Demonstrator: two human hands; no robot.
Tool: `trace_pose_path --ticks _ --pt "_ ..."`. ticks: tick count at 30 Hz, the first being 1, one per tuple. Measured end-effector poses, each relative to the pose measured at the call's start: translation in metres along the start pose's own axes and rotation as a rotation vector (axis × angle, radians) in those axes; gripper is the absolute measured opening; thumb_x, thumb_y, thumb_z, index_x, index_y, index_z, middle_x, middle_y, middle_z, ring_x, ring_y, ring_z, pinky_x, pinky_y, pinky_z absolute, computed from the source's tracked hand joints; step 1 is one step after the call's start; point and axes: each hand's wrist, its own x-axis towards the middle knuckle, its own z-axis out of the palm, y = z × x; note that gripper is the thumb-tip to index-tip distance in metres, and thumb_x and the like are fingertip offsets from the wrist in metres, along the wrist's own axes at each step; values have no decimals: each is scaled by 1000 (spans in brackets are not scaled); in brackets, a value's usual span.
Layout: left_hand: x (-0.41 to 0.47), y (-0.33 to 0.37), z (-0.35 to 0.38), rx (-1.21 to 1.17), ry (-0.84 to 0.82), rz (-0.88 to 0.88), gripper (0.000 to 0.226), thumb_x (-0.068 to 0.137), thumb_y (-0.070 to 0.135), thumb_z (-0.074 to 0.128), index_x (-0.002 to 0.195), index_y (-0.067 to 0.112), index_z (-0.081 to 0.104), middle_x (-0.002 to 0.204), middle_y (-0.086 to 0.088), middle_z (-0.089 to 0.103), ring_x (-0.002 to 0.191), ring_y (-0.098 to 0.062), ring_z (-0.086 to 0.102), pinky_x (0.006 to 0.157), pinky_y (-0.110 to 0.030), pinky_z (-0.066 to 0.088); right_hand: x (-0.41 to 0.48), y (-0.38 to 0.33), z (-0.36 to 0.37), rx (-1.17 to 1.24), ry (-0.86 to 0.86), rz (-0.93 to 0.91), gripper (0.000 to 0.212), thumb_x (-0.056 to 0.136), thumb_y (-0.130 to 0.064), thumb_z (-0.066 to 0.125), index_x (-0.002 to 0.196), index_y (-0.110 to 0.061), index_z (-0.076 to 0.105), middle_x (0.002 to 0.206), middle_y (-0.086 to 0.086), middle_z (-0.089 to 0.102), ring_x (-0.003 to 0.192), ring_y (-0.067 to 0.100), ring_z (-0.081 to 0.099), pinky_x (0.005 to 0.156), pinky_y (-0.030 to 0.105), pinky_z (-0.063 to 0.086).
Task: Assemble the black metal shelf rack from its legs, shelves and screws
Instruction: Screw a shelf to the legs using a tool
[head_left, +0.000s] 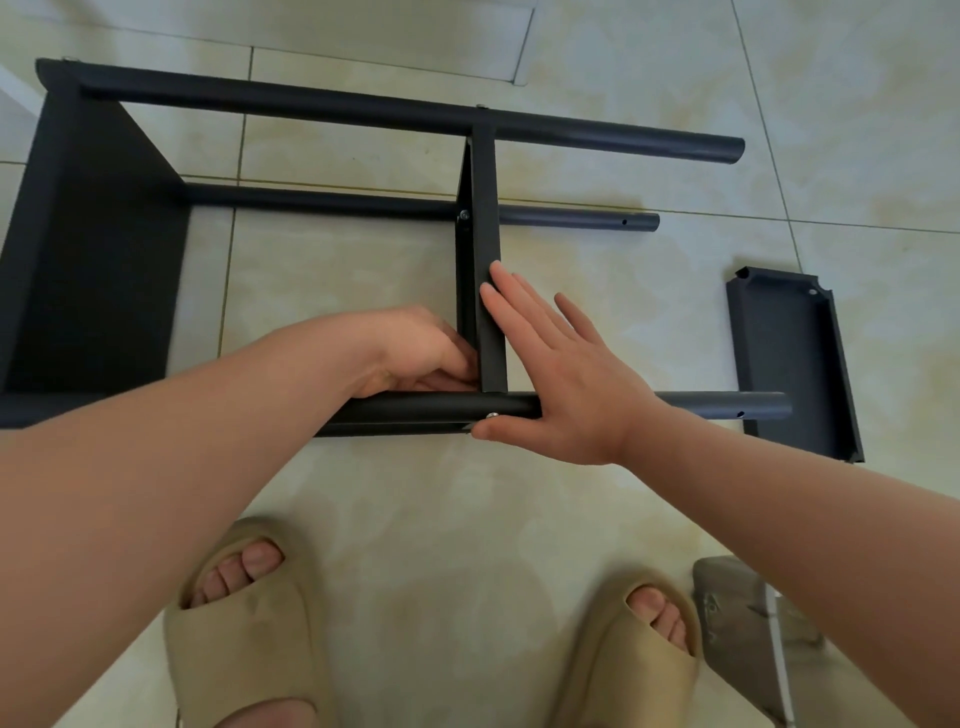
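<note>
End shelf (93, 249) and middle shelf (487, 218) are on; loose shelf (795, 358) waits. My right hand (561, 384) presses flat, fingers straight; my left hand (415, 353) curls, I can't tell round what.

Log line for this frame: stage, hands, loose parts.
stage: middle shelf at near leg | left hand: curled in corner, grip hidden | right hand: flat on shelf and leg, thumb by screw | loose: spare shelf

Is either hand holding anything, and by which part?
Right hand lies flat against the middle shelf, gripping nothing. Left hand curls its fingers where that shelf meets the near leg; what they hold is hidden.
</note>
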Motion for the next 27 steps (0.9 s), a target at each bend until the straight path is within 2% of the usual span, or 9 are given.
trace_pose_path --ticks 2,6,11,13,17,24,27 --pt "0 -1 2 42 33 28 16 92 -1 61 97 8 73 91 -13 77 80 -20 76 65 -26 61 0 1 0 6 -10 -1 110 85 -81 41 162 -17 -6 168 -5 -19 155 10 -11 127 45 3" --pt "1 -2 2 99 80 78 15 87 0 66 96 9 74 90 -15 77 85 -26 76 72 -27 62 1 1 1 -23 -7 -13 110 86 -81 38 162 -15 -5 168 -3 -19 156 11 -8 127 47 8" --pt "-1 -4 0 60 72 77 14 86 -1 67 95 7 74 87 -14 77 76 -20 76 61 -21 57 1 1 3 -37 3 -18 110 86 -82 37 162 -14 -4 169 -3 -18 156 12 -4 125 49 14" --pt "-1 -3 0 80 62 77 16 85 -1 67 96 7 75 88 -14 77 78 -21 76 65 -23 58 1 1 3 -41 3 -19 109 86 -83 36 162 -15 -4 168 -4 -18 156 12 -2 125 49 14" --pt "0 -2 1 102 48 75 20 87 -4 63 100 6 74 93 -17 77 90 -28 75 85 -35 60 1 2 4 -39 -6 -20 110 86 -83 37 162 -15 -5 168 -5 -20 156 13 1 126 48 14" --pt "0 -4 1 129 35 90 19 89 -2 61 103 5 72 94 -18 76 88 -30 74 87 -38 59 1 3 5 -43 5 -35 110 86 -82 39 162 -14 -4 168 -4 -21 155 17 13 124 48 20" --pt "1 -4 2 160 48 103 17 87 -1 61 99 5 72 91 -20 75 82 -30 73 85 -39 59 1 4 7 -37 10 -42 110 86 -81 40 162 -14 -3 168 -3 -20 153 18 19 123 48 23"
